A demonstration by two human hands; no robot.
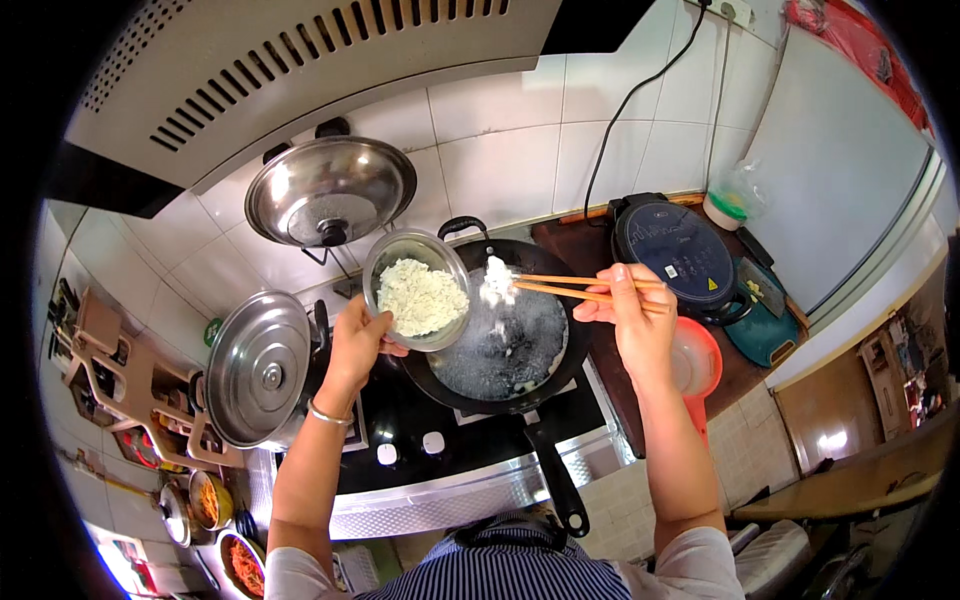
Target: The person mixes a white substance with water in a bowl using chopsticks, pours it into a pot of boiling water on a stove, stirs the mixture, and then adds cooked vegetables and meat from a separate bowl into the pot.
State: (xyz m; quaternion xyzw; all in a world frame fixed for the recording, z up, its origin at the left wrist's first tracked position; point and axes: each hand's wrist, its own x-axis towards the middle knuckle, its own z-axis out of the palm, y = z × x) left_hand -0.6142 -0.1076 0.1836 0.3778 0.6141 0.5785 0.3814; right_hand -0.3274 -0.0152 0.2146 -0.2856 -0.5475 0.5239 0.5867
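My left hand grips a metal bowl tilted over the left edge of a black wok. Inside the bowl is a pale, crumbly flour-like mixture. A pair of wooden chopsticks is in my right hand, their tips at a white clump above the wok. White, bubbly liquid covers the wok's bottom, with a small white bit in the middle. The wok stands on the black stove, its long handle pointing towards me.
Left of the wok stands a lidded steel pot. A domed lid hangs on the tiled wall under the range hood. On the right are a round electric griddle, a red plastic ladle and a green cutting board.
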